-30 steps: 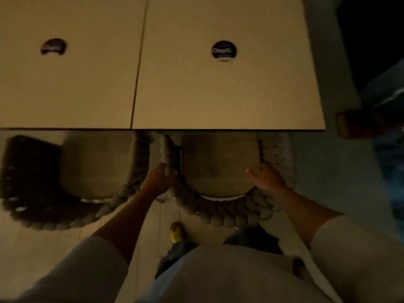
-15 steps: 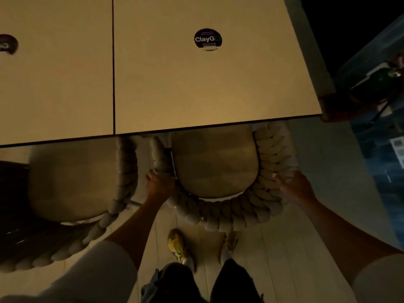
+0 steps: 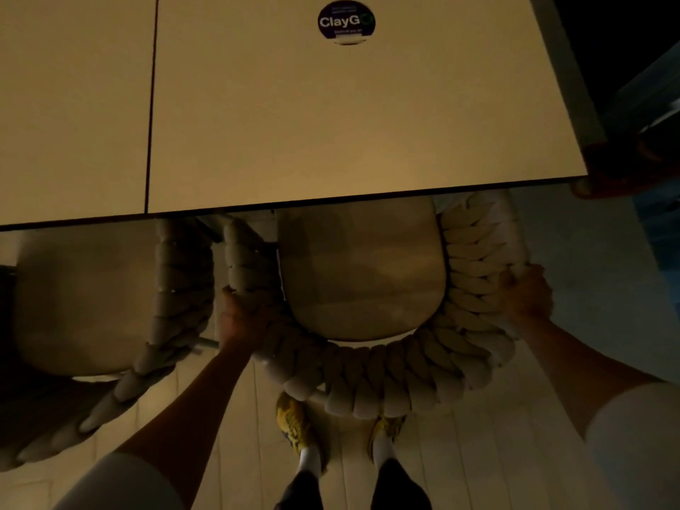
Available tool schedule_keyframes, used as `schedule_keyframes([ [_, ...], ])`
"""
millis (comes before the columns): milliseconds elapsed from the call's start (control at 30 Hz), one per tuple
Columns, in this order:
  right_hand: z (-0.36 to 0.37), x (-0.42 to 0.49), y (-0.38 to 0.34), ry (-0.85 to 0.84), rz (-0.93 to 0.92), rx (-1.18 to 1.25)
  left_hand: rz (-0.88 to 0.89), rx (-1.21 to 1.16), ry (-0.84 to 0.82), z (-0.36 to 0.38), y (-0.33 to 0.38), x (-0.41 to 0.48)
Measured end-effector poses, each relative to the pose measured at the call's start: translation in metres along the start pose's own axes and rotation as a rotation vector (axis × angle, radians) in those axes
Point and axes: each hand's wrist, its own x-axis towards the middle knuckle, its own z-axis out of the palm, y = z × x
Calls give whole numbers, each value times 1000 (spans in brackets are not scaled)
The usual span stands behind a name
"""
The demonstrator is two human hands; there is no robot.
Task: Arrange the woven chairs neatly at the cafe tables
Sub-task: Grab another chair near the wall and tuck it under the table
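Chair (image 3: 371, 384) half under bench (image 3: 331, 123), seat front tucked. Left hand (image 3: 239, 318) clamped on woven rim, right hand (image 3: 526, 292) clamped on opposite rim. Push evenly, square to bench edge, clear of neighbour chair (image 3: 176, 288) just beside.

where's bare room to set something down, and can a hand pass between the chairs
Free: the right tabletop below the sticker, and the left tabletop past the seam. Crowded: the narrow gap between the held chair and its neighbour, where the left hand grips.
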Motion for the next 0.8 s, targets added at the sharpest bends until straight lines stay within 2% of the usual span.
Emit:
schedule_keyframes([
  [100,6,-12,4,15,-8,-9,-49,-8,12,-11,6,3],
  [200,8,-28,-5,3,7,4,-16,106,1,-27,12,10],
  [400,23,-63,6,-19,1,8,45,163,1,-54,6,22],
  [800,7,-28,10,-89,-85,-56,31,180,45,-26,-11,-2],
])
